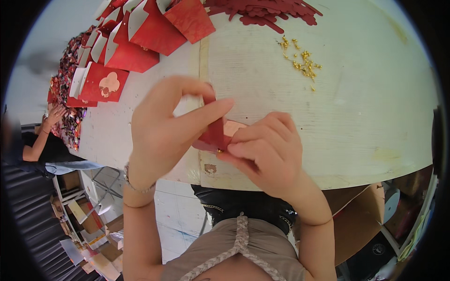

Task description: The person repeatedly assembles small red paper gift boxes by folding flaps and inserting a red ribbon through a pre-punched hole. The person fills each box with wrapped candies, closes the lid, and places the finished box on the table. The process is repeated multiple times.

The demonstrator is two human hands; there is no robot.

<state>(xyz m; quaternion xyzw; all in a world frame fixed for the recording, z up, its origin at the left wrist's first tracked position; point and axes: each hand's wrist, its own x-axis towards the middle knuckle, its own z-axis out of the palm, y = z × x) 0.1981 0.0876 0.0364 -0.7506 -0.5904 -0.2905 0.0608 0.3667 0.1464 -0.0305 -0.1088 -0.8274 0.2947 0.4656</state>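
A broad, pale, whitewashed wooden surface (356, 122) fills most of the frame, its near edge curving across the lower middle. Along the upper left of the frame a long overlapping row of red folded paper cards with white flaps (136, 42) runs diagonally down the surface; one of them at the left shows a pale clover-shaped cut-out on its front. Beyond that row, at the far left edge, lies a dark heap of glossy red and mixed paper scraps (70, 70), and another person's hand (55, 114) rests on it, that person's dark-sleeved body showing below. At the top centre sits a pile of dark red cut-out paper shapes (267, 11).

In the centre of the frame the left hand (164, 133) is raised, thumb and forefinger curved and pinching the upper edge of a small red folded paper piece with a coppery inner face (216, 133). A thin bracelet circles that wrist. The right hand (267, 150) is just beside it, fingers bunched and pressed onto the lower right part of the same piece, so both hands grip it together just above the near edge of the surface. A tiny gold speck shows at the piece's lower edge between the fingers.

In the upper right, well apart from the hands, a loose scatter of small gold metal fasteners (302, 61) lies on the bare surface.
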